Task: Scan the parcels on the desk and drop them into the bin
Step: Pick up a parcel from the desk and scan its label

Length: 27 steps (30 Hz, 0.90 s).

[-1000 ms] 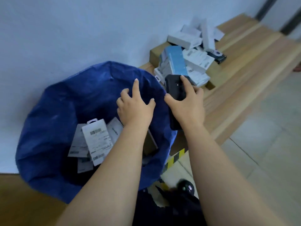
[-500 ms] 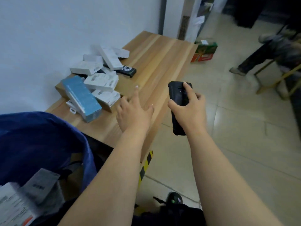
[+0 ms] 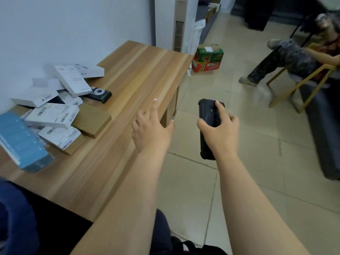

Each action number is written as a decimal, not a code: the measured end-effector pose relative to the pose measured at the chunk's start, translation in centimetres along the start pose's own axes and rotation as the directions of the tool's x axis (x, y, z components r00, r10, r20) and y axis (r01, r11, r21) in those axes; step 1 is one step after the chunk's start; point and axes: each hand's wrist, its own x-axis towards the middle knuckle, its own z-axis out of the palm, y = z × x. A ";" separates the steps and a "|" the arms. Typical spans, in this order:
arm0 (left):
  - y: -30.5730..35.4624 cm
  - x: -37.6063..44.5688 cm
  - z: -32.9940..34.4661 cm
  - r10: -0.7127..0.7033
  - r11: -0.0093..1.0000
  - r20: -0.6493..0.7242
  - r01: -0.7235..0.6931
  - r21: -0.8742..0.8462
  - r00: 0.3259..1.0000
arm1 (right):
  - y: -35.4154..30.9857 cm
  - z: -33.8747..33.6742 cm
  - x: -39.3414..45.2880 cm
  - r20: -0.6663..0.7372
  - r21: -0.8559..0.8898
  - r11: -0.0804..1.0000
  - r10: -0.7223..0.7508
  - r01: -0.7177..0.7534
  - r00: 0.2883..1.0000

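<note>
Left hand (image 3: 150, 131) empty with fingers spread, right hand (image 3: 219, 129) gripping black scanner (image 3: 208, 115), barcode-labelled parcels (image 3: 53, 115), print unreadable

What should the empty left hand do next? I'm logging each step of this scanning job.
Probably reach left to the pile and pick up a parcel, perhaps the white barcoded box. The left hand hovers open over the desk; the right hand already holds the scanner.

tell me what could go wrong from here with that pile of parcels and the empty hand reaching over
The parcels lie stacked loosely and overlapping, so when the open left hand pulls one out, others may slide. The blue box sits close to the desk's near edge and could be knocked off. The right hand holds the scanner out over the tiled floor, so a slip would probably drop it there.
</note>
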 end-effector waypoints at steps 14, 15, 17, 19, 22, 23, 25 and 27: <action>8.9 23.5 5.1 0.031 0.999 -0.093 -0.028 0.031 0.995 | -6.4 7.0 23.4 -0.008 0.017 0.998 -0.063 0.063 0.998; 9.4 25.0 5.4 0.036 0.999 -0.100 -0.033 0.034 0.994 | -6.6 7.5 24.9 -0.007 0.021 0.998 -0.064 0.064 0.998; 10.3 27.8 6.2 0.022 0.999 -0.102 -0.019 0.038 0.994 | -6.9 8.4 27.6 0.015 0.020 0.999 -0.050 0.050 0.999; 11.0 30.0 7.3 -0.006 0.999 -0.105 0.011 0.051 0.994 | -7.0 9.2 30.5 0.048 0.023 0.999 -0.031 0.030 0.998; 11.6 34.0 8.9 -0.061 0.995 -0.121 0.070 0.069 0.991 | -7.4 11.1 35.6 0.104 0.019 0.998 -0.054 0.052 0.993; 11.9 35.5 9.4 -0.084 0.994 -0.143 0.094 0.064 0.986 | -7.7 11.8 37.5 0.130 0.015 0.997 -0.072 0.071 0.989; 12.5 38.3 10.3 -0.141 0.987 -0.192 0.153 0.045 0.971 | -8.5 13.1 41.3 0.199 0.008 0.994 -0.110 0.111 0.974; 13.5 40.7 11.2 -0.206 0.976 -0.226 0.217 0.023 0.952 | -9.6 14.3 44.9 0.259 0.005 0.988 -0.151 0.155 0.954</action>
